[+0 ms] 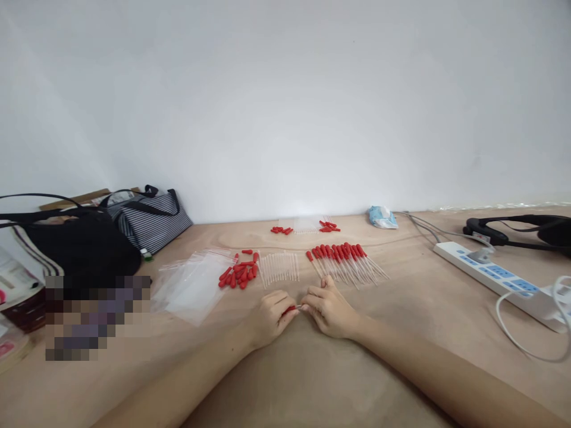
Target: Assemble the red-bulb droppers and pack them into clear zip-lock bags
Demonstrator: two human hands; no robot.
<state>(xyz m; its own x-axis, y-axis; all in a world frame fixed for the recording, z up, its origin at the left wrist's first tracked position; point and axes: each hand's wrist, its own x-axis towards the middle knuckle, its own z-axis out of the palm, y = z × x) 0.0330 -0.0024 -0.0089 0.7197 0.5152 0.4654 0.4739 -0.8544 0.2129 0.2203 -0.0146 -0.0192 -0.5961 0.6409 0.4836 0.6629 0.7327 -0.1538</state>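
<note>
My left hand (pixel 271 316) pinches a red rubber dropper bulb (pixel 290 308), most of it hidden by the fingers. A thin glass dropper tube (pixel 300 307) is gripped in my right hand (pixel 329 310), and its end meets the bulb's mouth between the two hands. How far the tube sits in the bulb I cannot tell. Just beyond the hands lies a row of bare glass tubes (pixel 280 268). Loose red bulbs (pixel 239 275) are heaped to its left. On the right, several droppers with red bulbs fitted (pixel 341 252) lie side by side, tips slanting toward me.
See-through zip bags (pixel 191 291) lie left of the loose bulbs. Near the wall are more red bulbs (pixel 329 226) and tubes. A blue-and-white packet (pixel 382 217), a white power strip (pixel 499 276) with cables and a black headset (pixel 526 232) occupy the right. Bags (pixel 151 220) crowd the left.
</note>
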